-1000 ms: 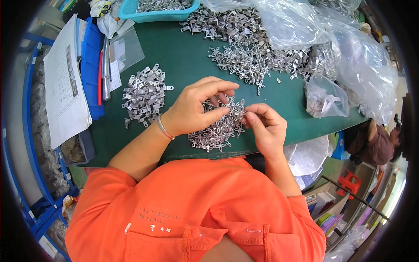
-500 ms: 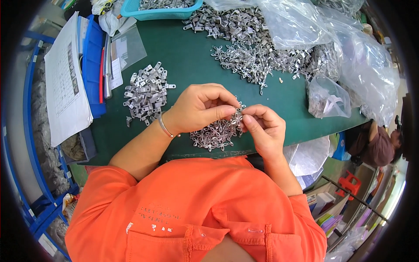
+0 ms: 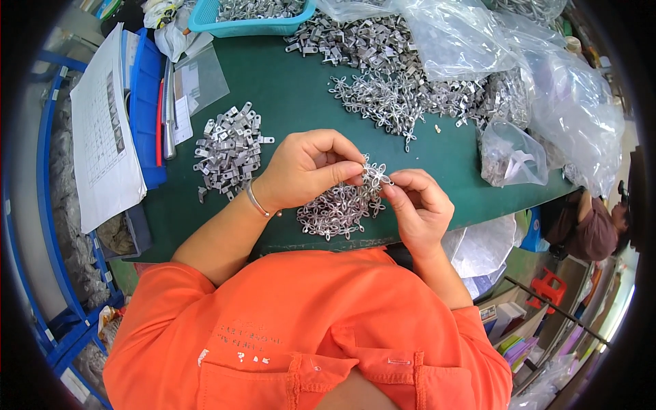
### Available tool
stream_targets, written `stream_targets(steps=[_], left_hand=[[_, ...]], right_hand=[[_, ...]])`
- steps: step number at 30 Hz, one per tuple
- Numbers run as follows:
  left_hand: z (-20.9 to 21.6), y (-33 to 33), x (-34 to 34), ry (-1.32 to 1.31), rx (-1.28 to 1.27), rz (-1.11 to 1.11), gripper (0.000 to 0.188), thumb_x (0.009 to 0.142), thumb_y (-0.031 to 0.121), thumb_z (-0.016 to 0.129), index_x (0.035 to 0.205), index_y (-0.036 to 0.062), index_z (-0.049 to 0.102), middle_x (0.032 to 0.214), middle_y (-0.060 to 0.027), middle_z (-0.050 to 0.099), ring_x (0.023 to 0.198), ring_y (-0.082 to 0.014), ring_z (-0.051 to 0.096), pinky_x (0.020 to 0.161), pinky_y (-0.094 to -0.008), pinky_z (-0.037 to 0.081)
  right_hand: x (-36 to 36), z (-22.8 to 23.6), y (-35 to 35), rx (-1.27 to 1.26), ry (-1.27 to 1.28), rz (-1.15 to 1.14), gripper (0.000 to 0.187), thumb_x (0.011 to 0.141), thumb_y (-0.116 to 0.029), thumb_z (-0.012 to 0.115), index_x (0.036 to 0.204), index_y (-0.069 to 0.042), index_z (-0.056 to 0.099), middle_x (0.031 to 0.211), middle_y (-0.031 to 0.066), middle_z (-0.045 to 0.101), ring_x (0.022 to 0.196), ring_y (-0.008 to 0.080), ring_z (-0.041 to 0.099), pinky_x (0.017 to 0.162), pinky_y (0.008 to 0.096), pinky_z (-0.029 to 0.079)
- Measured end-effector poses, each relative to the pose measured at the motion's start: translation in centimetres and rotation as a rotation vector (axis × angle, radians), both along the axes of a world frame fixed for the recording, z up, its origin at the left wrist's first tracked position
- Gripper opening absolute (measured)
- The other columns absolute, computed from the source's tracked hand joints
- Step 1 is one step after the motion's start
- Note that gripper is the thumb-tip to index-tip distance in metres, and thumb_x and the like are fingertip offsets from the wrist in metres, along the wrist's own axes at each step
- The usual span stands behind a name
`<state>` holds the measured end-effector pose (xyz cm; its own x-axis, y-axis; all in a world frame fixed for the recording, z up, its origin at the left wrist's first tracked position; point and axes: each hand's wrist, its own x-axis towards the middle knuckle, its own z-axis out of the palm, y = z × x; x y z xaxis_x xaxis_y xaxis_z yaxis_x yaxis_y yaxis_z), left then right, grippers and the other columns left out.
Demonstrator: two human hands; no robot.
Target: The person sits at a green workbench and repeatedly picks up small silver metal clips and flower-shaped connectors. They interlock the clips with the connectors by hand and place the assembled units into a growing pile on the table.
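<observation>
My left hand [image 3: 307, 167] and my right hand [image 3: 418, 208] meet over a small heap of silver flower-shaped metal parts [image 3: 336, 208] on the green table [image 3: 294, 89]. Both pinch the same flower-shaped metal piece [image 3: 376, 175] between thumb and fingertips, just above the heap. A thin bracelet circles my left wrist. To the left of my left hand lies a pile of small flat metal brackets [image 3: 229, 150].
More metal parts [image 3: 396, 96] spread across the far side of the table, beside clear plastic bags [image 3: 547, 89]. A teal basket [image 3: 253, 17] stands at the back, a blue tray [image 3: 143, 102] and a printed sheet [image 3: 102, 137] at the left. Another person [image 3: 591, 219] sits at the right.
Both hands have stayed over the heap, still working the metal piece between the fingertips; the view has shifted slightly.
</observation>
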<state>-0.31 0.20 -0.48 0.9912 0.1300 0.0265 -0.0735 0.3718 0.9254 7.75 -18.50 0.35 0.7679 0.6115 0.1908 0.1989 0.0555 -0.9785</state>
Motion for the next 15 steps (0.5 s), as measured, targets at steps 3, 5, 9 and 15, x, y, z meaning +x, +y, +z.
stream_targets(steps=[3, 5, 9, 15], left_hand=[[-0.2, 0.2, 0.0, -0.016, 0.129, 0.009, 0.006, 0.085, -0.001, 0.061, 0.089, -0.0044, 0.06, 0.091, -0.0098, 0.06, 0.073, -0.0127, 0.06, 0.065, -0.0228, 0.05], [-0.1, 0.6, 0.0, -0.051, 0.332, 0.012, 0.005, 0.082, 0.001, 0.064, 0.084, -0.0027, 0.062, 0.086, -0.0075, 0.059, 0.068, -0.0106, 0.057, 0.06, -0.0216, 0.046], [0.8, 1.4, 0.1, -0.007, 0.67, -0.044, 0.005, 0.076, 0.004, 0.068, 0.076, 0.001, 0.064, 0.074, -0.0029, 0.056, 0.062, -0.0087, 0.051, 0.054, -0.0217, 0.04], [0.3, 1.2, 0.2, -0.003, 0.736, -0.03, 0.004, 0.074, 0.003, 0.067, 0.074, 0.0026, 0.064, 0.072, -0.0017, 0.054, 0.059, -0.0083, 0.049, 0.052, -0.0218, 0.038]], right_hand=[[0.1, 0.1, -0.2, -0.061, -0.025, 0.028, 0.005, 0.08, 0.005, 0.064, 0.085, 0.005, 0.062, 0.079, 0.0091, 0.062, 0.07, 0.0125, 0.058, 0.062, 0.0231, 0.047], [0.5, 0.2, -0.4, -0.138, 0.012, 0.083, 0.002, 0.082, 0.002, 0.063, 0.084, 0.004, 0.062, 0.076, 0.0086, 0.062, 0.067, 0.0134, 0.057, 0.06, 0.0246, 0.046], [1.5, -0.9, -0.5, -0.329, -0.213, 0.029, 0.005, 0.082, -0.003, 0.064, 0.08, 0.001, 0.062, 0.073, 0.0097, 0.06, 0.063, 0.0214, 0.057, 0.058, 0.0295, 0.045], [5.2, -4.1, 0.0, -0.611, -0.658, -0.351, 0.017, 0.074, -0.012, 0.072, 0.081, -0.003, 0.06, 0.08, 0.0097, 0.056, 0.078, 0.0288, 0.054, 0.068, 0.0386, 0.044]])
